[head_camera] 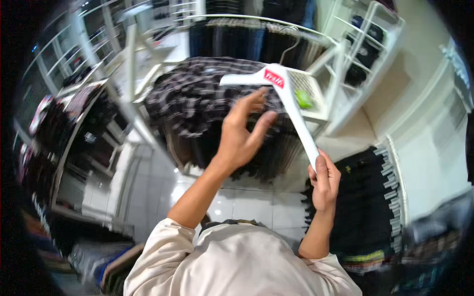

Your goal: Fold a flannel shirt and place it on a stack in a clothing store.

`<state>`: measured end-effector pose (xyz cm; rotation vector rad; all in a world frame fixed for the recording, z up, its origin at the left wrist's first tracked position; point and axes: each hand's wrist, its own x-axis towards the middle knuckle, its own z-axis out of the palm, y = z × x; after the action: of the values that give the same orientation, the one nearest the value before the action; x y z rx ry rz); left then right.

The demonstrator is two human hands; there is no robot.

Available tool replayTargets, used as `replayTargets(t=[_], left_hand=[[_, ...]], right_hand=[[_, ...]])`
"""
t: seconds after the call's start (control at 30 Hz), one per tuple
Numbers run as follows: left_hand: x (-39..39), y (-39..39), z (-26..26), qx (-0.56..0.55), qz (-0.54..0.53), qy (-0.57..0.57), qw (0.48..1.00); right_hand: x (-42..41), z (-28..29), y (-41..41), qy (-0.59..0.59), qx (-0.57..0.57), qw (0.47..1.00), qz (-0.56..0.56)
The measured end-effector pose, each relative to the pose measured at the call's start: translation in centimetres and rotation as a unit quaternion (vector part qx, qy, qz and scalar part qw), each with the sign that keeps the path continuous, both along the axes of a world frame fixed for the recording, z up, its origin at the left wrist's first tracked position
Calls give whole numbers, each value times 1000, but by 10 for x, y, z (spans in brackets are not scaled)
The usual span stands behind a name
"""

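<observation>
A white clothes hanger (294, 111) with a thin metal hook and a red label bearing writing is held up before me. My right hand (324, 177) grips the end of its lower arm. Just under the hanger's other arm is my left hand (244, 129), fingers apart and holding nothing. Behind both, a dark checked garment (192, 96) lies heaped on a white stand. Whether the left fingertips touch the hanger cannot be made out; the view is blurred.
A bright green object (304, 99) rests on the stand's white slatted top (314, 83). Black garments (359, 199) hang on a rail at right. A clothes rack (74, 125) stands at left, and a white shelf (344, 70) holds dark caps. White floor tiles (251, 203) lie below.
</observation>
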<state>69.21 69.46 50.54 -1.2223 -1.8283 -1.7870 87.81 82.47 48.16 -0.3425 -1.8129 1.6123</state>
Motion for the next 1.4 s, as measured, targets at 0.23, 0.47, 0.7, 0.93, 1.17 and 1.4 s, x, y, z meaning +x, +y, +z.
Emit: replayTargets(t=[0.23, 0.47, 0.7, 0.93, 1.17, 1.4], left_hand=[[141, 154, 12, -27, -440, -119, 890], [190, 248, 17, -61, -618, -209, 755], [227, 347, 45, -28, -706, -189, 682], [241, 463, 135, -35, -725, -8, 688], [257, 552, 248, 18, -664, 92, 742], [268, 637, 308, 40, -727, 74, 681]], right_hand=[[91, 2, 22, -21, 131, 924, -358], [151, 6, 42, -50, 100, 916, -384], [173, 24, 120, 54, 95, 882, -459], [181, 131, 268, 93, 213, 777, -585], [210, 274, 402, 143, 289, 733, -599], [209, 364, 474, 130, 282, 708, -634]])
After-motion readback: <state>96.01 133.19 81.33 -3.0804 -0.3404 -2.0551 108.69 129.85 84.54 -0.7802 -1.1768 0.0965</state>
